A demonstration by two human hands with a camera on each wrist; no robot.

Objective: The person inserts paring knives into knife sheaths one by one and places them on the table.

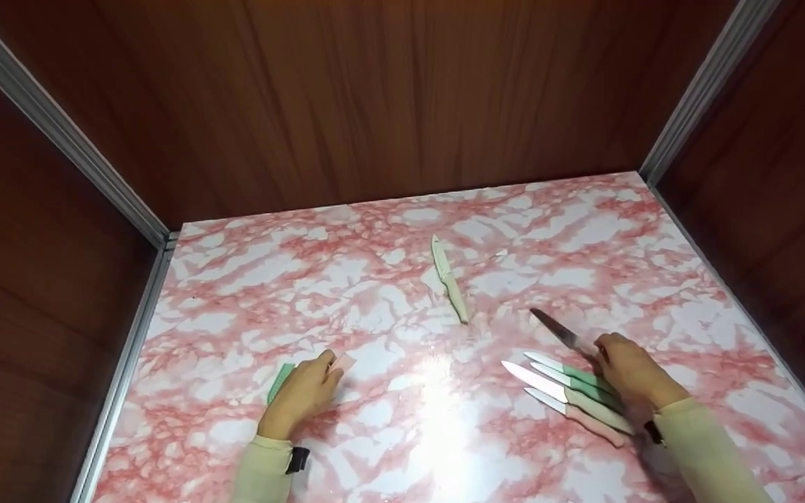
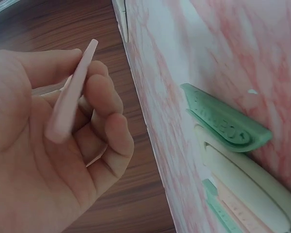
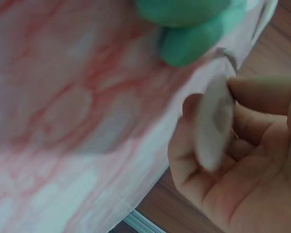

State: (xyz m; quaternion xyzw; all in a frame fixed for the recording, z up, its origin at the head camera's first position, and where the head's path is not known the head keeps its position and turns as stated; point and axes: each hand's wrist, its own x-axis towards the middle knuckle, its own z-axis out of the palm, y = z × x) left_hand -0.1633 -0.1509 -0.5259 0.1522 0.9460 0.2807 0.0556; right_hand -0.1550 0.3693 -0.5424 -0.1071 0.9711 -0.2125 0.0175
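Note:
In the left wrist view, my left hand (image 2: pixel 53 126) pinches a thin pink blade sheath (image 2: pixel 72 97) between thumb and fingers, raised off the table. A green blade sheath (image 2: pixel 228 121) lies near it, beside a cream sheath (image 2: pixel 247 174) and further pink and green ones. My right hand (image 1: pixel 633 370) grips a knife (image 1: pixel 555 327) by its pale handle (image 3: pixel 216 121), blade pointing away and to the left. Just below that hand lie green-handled knives (image 1: pixel 595 383), a cream-handled knife (image 1: pixel 598 409) and a pink-handled knife (image 1: pixel 591 425), blades leftward.
Farther back on the red-and-white marbled table (image 1: pixel 249 286) lies a cream knife (image 1: pixel 455 297), its blade part cream too. Brown wood-look panels (image 1: pixel 388 98) with metal corner rails (image 1: pixel 710 77) enclose the back and both sides.

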